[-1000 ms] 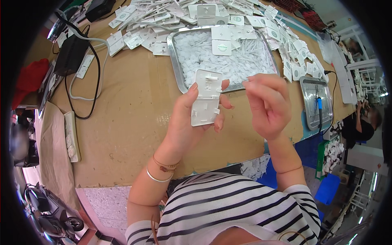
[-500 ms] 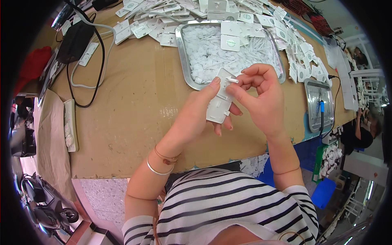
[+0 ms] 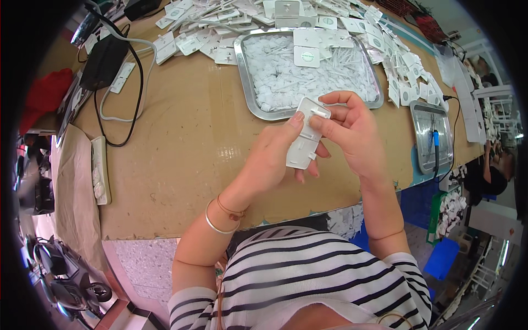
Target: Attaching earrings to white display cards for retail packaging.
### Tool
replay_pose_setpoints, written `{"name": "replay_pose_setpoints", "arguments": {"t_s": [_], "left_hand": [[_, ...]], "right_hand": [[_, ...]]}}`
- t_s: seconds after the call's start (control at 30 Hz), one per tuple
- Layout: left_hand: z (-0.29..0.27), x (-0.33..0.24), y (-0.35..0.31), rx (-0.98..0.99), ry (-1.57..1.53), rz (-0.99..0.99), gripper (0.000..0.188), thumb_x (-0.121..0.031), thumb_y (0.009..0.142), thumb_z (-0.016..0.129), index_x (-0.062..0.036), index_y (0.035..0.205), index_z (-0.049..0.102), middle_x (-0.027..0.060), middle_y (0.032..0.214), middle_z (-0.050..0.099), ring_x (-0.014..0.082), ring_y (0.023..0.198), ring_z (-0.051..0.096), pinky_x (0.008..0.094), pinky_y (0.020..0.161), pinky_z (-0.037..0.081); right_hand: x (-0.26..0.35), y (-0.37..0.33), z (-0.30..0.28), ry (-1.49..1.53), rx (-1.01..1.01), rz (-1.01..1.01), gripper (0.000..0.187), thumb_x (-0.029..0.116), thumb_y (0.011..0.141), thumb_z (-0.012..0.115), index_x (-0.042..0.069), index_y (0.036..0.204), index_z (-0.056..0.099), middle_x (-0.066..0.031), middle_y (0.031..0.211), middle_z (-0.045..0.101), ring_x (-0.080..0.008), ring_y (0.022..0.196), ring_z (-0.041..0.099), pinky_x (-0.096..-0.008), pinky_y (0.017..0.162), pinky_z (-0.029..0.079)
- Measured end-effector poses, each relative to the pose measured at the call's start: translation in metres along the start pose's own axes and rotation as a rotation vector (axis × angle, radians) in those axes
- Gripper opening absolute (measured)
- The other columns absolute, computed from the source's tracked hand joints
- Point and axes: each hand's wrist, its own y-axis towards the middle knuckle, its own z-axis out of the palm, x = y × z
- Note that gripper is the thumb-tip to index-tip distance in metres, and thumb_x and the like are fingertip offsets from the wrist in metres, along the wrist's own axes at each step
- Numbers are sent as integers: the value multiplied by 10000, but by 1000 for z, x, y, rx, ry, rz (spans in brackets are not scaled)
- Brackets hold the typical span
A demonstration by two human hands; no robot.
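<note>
A flat white hinged plastic panel (image 3: 302, 150) is held over the table in front of me. My left hand (image 3: 273, 146) grips its left side, thumb on the upper half and fingers behind it. With thumb and fingers my right hand (image 3: 352, 124) pinches the panel's upper right part. A small white peg (image 3: 318, 111) lies along the upper end of the panel, beside my right thumb. Just beyond my hands is a metal tray (image 3: 248, 93) of small clear and white plastic parts; a white panel with a round green label (image 3: 306, 56) lies over its far side.
Many similar white panels (image 3: 201, 39) are heaped behind and right of the tray. A smaller metal tray (image 3: 422, 151) with a blue-gripped tool (image 3: 436, 144) lies at the right. A black power adapter (image 3: 104, 58) with looping cables and a white power strip (image 3: 100, 170) are on the left.
The white peg, which stuck out from the panel, now lies flatter along it. My right thumb has moved onto the panel, and both hands have shifted slightly right.
</note>
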Motion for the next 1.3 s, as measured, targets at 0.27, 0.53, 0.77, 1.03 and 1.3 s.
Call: {"name": "replay_pose_setpoints", "arguments": {"t_s": [0.27,0.53,0.77,1.03,1.3], "left_hand": [[0,10,-5,-23,390,244,582,-431,974,260,20,882,615,65,693,626,120,585,598,236,455,443],[0,22,15,-130,1009,388,526,-405,931,417,42,735,616,148,667,617,312,588,575,399,606,456],[-33,-21,135,-618,1584,704,586,-473,790,618,39,1069,571,200,948,626,358,925,566,405,780,450],[-46,-18,182,-644,1051,433,523,-317,703,742,44,1042,574,122,857,643,254,858,589,348,739,467],[-30,-26,119,-525,374,410,296,-238,887,576,19,1024,526,69,911,578,136,835,553,274,646,472]], "right_hand": [[-6,-8,9,72,-99,-72,364,41,805,657,-18,1095,445,-71,854,613,-89,705,567,-225,575,457],[-54,-16,-39,138,-353,-108,217,151,913,551,21,1086,561,-4,910,600,-63,813,545,-220,721,451],[-89,-12,-178,-929,-851,-154,260,175,890,537,-9,1072,562,-116,982,581,-207,879,575,-320,743,463],[-62,15,-150,-1333,-929,-508,175,207,840,579,55,910,628,-118,898,566,-302,876,541,-396,772,430],[-35,83,-123,-1343,-426,-261,138,202,801,615,67,800,646,-86,911,593,-275,858,559,-374,763,446]]}}
